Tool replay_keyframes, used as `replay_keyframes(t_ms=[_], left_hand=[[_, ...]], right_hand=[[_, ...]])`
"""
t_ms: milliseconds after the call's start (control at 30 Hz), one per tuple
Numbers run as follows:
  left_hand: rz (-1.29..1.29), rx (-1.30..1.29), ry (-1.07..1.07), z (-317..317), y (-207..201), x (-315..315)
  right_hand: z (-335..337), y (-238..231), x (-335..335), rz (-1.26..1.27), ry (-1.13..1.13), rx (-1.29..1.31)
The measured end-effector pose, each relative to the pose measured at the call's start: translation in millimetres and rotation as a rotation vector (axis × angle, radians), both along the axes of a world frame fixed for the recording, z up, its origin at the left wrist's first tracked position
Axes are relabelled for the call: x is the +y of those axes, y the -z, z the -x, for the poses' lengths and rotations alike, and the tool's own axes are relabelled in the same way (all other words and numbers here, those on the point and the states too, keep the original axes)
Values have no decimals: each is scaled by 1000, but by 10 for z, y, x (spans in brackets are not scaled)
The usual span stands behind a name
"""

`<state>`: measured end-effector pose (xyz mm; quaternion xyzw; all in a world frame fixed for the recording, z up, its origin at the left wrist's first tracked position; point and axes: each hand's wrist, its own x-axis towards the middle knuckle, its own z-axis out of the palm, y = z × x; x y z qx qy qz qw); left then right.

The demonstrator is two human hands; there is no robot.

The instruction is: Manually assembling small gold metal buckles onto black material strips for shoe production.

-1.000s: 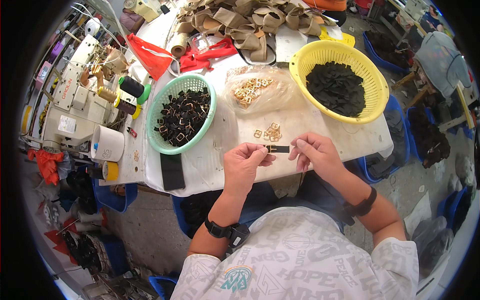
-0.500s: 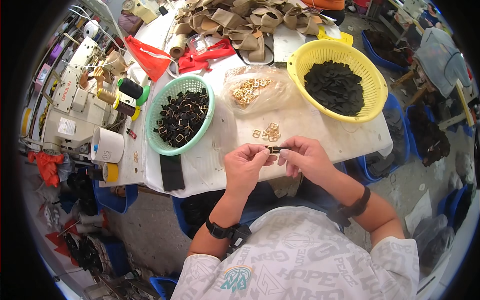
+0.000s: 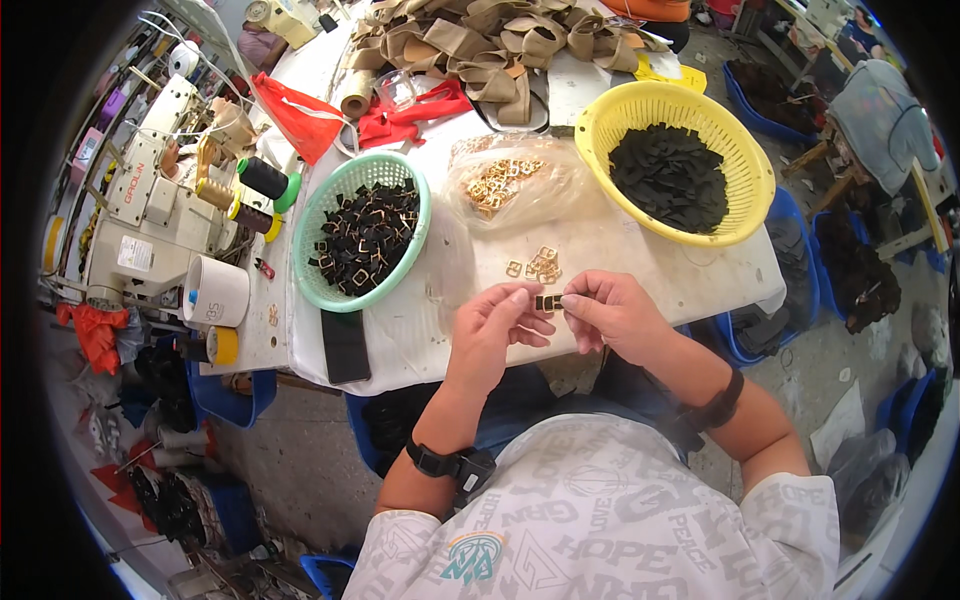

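In front of me, at the table's near edge, my right hand (image 3: 622, 318) pinches a short black strap with a gold buckle (image 3: 549, 302) between thumb and fingers. My left hand (image 3: 490, 332) is just left of it, its thumb lifted away and its fingers loosely apart; whether a fingertip still touches the strap is hard to see. Beyond the hands lies a small pile of gold buckles (image 3: 543, 265). A green basket (image 3: 305, 240) to the left holds black straps with buckles on them. To the right, a yellow basket (image 3: 752, 180) is filled with plain black strips.
A clear plastic bag of gold buckles (image 3: 510, 185) sits between the baskets. Beside the green basket lies a black phone (image 3: 346, 345). Thread spools (image 3: 262, 178) and a sewing machine (image 3: 145, 210) stand left. Tan fabric pieces (image 3: 480, 50) are heaped at the back.
My left thumb and fingers have loosened from the strap and drawn slightly left. The right hand keeps its pinch in nearly the same place, with the buckle now more exposed.
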<state>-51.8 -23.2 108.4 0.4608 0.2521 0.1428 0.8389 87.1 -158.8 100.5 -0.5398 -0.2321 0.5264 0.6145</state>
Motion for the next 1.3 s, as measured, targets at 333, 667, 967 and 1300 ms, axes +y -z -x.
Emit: replay_keyframes(t_ms=[333, 667, 967, 1300], left_hand=[[-394, 131, 11, -43, 48, -128], [-421, 163, -4, -47, 36, -139], [-431, 187, -25, -46, 68, -141], [-423, 171, -47, -52, 99, -157]], right_hand=[[-9, -9, -22, 26, -48, -31], [-28, -4, -29, 5, -40, 25], [-25, -1, -13, 33, -33, 8], [-3, -13, -4, 63, -16, 0]])
